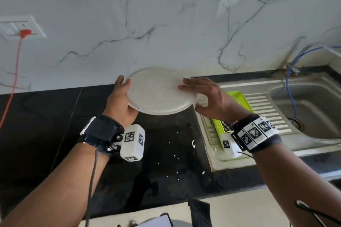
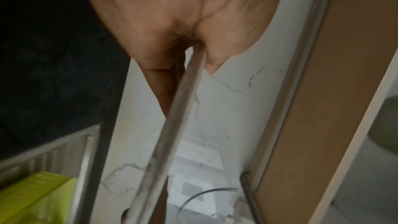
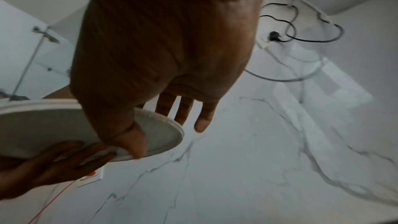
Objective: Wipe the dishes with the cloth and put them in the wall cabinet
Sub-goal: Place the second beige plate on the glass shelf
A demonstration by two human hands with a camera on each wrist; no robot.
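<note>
I hold a round white speckled plate (image 1: pixel 158 92) in the air over the black counter, close to the marble wall. My left hand (image 1: pixel 123 94) grips its left rim, thumb on top and fingers underneath (image 3: pixel 64 159). In the left wrist view the plate (image 2: pixel 172 125) shows edge-on, running out from between thumb and fingers. My right hand (image 1: pixel 199 96) pinches the right rim. Its straight fingers lie across the top and its thumb (image 3: pixel 133 142) presses the plate's (image 3: pixel 43 125) underside. No cloth shows in any view.
A green plastic basket (image 1: pixel 238 97) sits on the steel drainboard (image 1: pixel 263 105) right of the plate, beside the sink bowl (image 1: pixel 304 101) with a blue hose (image 1: pixel 291 83). A wall socket with a red plug (image 1: pixel 25 33) is far left. A brown wooden panel (image 2: pixel 312 108) runs overhead.
</note>
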